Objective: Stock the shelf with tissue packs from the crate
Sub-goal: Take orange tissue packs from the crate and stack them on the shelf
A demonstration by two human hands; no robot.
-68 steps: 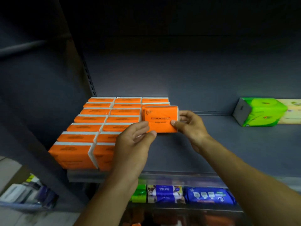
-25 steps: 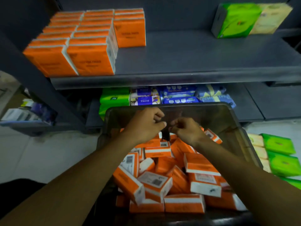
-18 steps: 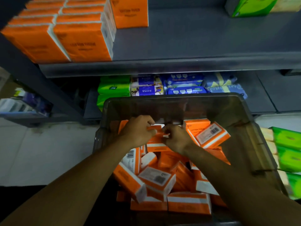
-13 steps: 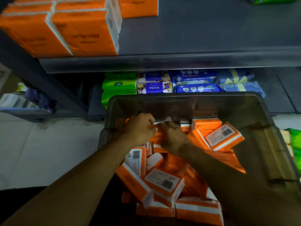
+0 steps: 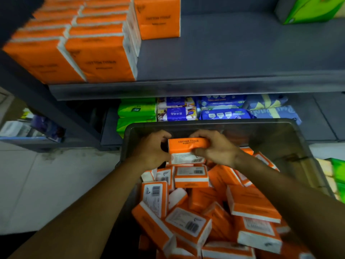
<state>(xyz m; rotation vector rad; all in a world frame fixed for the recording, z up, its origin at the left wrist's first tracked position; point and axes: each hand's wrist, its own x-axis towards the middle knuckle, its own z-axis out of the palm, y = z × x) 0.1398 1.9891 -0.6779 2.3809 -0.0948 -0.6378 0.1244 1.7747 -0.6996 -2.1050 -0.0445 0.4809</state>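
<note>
An orange tissue pack [image 5: 187, 146] has risen above the crate [image 5: 285, 139], both hands' fingers [image 5: 200, 151] grasping it.

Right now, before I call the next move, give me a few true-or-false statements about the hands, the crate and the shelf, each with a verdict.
1. The left hand and right hand both hold one orange pack over the crate. True.
2. That pack is the last one in the crate. False: loose packs lie piled in it.
3. The orange rows stand at the left end of the shelf. True.
4. The green pack sits against the orange rows. False: it is at the shelf's far right, with bare shelf between them.
5. The held pack reads "COTTON TISSUE". True.
</note>
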